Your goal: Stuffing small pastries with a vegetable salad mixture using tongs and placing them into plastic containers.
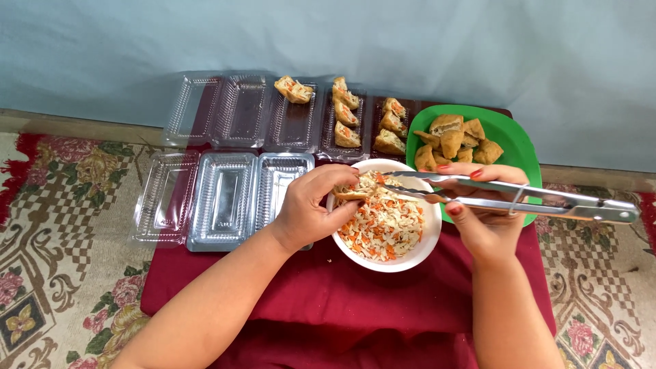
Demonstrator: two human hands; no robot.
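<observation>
Over the white bowl (pixel 410 256) of shredded vegetable filling, orange and pale, the person's two bare hands meet. The left hand (pixel 311 208) sits at the bowl's left rim, fingers curled closed around a split fried tofu pocket (pixel 350 193) held above the filling. The right hand (pixel 478 219) comes in from the bowl's right side, clasping metal tongs (pixel 506 195) whose tips are nearly closed and point into the pocket; they seem to carry a pinch of filling, though the small tips make this hard to confirm.

Behind the bowl, a green plate (pixel 516 140) holds a heap of unfilled fried tofu pieces (pixel 454 143). Behind and to the left of the bowl stand clear plastic clamshell boxes (pixel 225 198). Those nearest the green plate already hold stuffed pieces (pixel 345 113), about seven in all, while the boxes further left hold nothing. So the filling looks well under half done.

The red cloth (pixel 342 301) beneath the bowl covers whatever supports it. The forearms are cut off at the bottom edge.
</observation>
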